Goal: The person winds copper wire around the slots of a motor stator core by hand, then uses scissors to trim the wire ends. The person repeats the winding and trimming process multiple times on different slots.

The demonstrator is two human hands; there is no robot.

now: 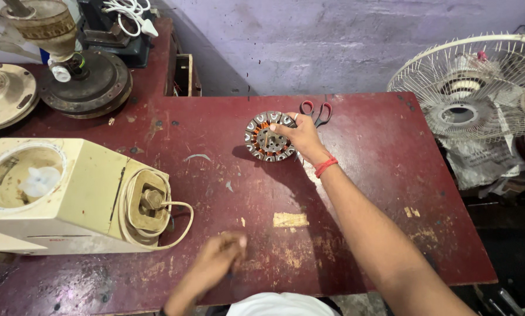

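While my right hand (300,136) reaches far across the counter (368,193), its fingers are closed on the right rim of the fan motor stator (266,137). Stator lies flat near the far edge, bore axis pointing straight up; it's round, so no long axis to call. Looks like a grey laminated ring with copper windings in the slots and a small hole at centre. Red-handled scissors (317,111) sit just beside it on the far side, handles toward the wall. Left hand (218,257) is near my body, low over the counter, motion-blurred; cannot tell if it is open or closed. Cream mixer-grinder base (69,199) lies on its side at left, cord looped round its underside. Pedestal fan (479,82) stands off the right end. Reach to the stator is unobstructed.
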